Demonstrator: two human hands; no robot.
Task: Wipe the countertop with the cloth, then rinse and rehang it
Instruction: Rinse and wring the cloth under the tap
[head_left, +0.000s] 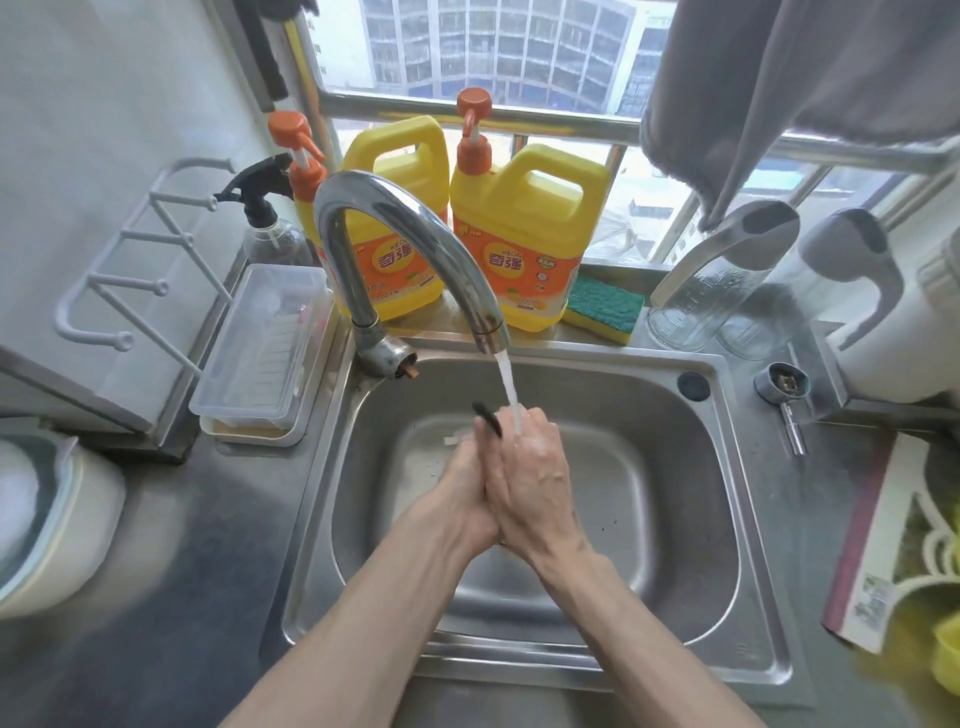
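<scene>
Head view, kitchen sink. The grey cloth (737, 93) hangs draped over the window rail (545, 117) at upper right, its long axis running downward and its lower edge ending above the counter (208, 545) behind the sink (649, 395). From the hands it lies up, away and to the right, well apart from them and beyond the sink's far rim; the right hand (537, 475) is the nearer of the two. Neither hand touches it.

Both hands meet over the basin, palm against palm, under the water stream (509, 389) falling from the faucet (395, 228). The fingers lie fairly straight and close together, and no cloth is held. The left hand (470, 480) is partly covered by the right. A small dark object (488, 418) projects at the left fingertips; what it is cannot be told.

Judged from the hung cloth and the wet bare hands, either the cloth is already back in place or it is not yet taken down; any reach for it would go up and rightward, most directly with the right hand
</scene>
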